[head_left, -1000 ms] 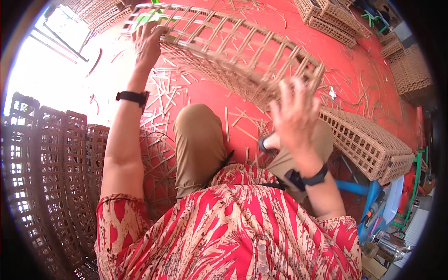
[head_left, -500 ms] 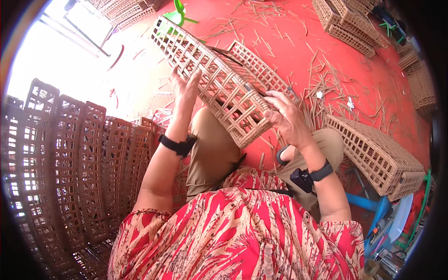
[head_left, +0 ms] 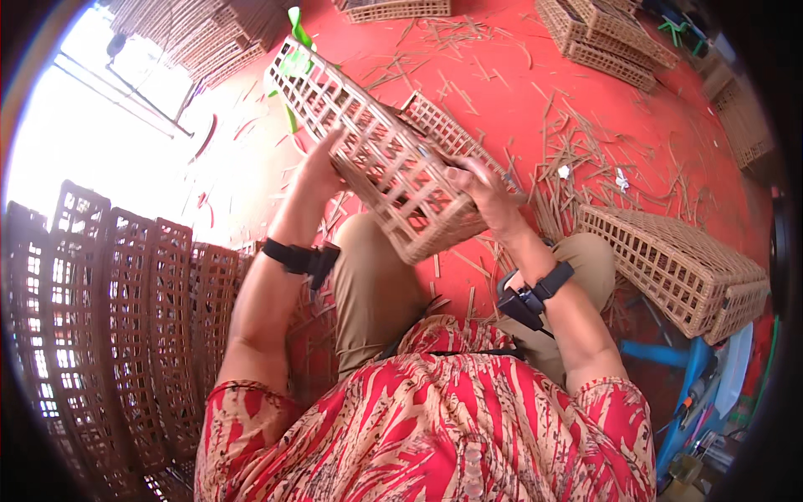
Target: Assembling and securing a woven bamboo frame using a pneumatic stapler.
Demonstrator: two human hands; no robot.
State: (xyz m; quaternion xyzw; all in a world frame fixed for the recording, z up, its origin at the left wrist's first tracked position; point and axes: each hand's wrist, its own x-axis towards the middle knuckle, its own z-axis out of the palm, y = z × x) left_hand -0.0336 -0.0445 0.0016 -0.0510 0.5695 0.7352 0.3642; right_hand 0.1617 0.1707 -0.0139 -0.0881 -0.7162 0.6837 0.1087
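A tan wicker basket (head_left: 391,167) with open lattice sides is held tilted above my knees, its near end toward my lap. My left hand (head_left: 319,171) supports it on the left side, with some fingers hidden by the lattice. On the right, my right hand (head_left: 485,191) grips the edge close to the near corner, thumb over the rim. A hinged-looking lattice panel (head_left: 456,125) stands out from the basket's far right side. Both hands and the near end are slightly blurred.
Upright wicker panels or baskets (head_left: 130,309) are stacked at my left. Another wicker basket (head_left: 669,255) rests at right by a blue stool (head_left: 693,376) with tools. Loose strips (head_left: 560,159) litter the red floor. A green chair (head_left: 294,60) and more stacked baskets (head_left: 606,38) stand farther off.
The basket's near end has swung a little to the left and tilted. Both hands have moved left with it, and my right hand has shifted its hold along the edge.
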